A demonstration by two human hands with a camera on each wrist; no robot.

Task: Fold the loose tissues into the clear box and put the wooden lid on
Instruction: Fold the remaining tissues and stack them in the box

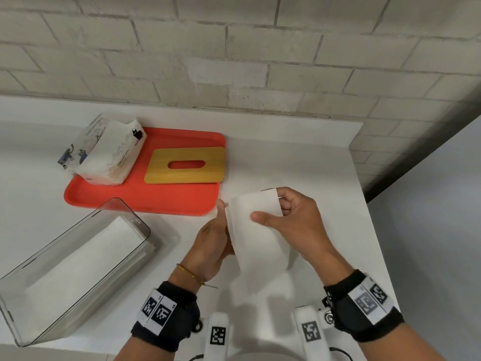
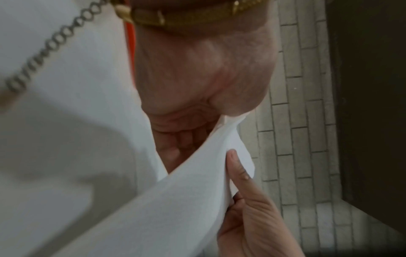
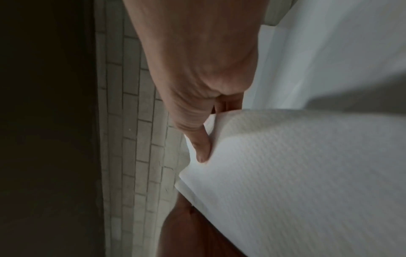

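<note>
Behind, white counter (image 1: 286, 157) meets brick wall (image 1: 234, 48).

The right hand (image 3: 197, 69) reached down the middle of the right wrist view, its thumb (image 3: 201, 146) pressed flat onto the upper edge of a white tissue (image 3: 296, 182). Another finger showed just behind that edge, so the sheet sat pinched between the two. The tissue spread toward the lower right, its surface faintly ribbed and its near part blurred. Below its lower edge a part of the other hand (image 3: 186, 231) lay in shadow against the sheet. A pale brick wall (image 3: 131, 139) ran behind, dark at the left, and a white surface (image 3: 329, 52) filled the upper right.
</note>
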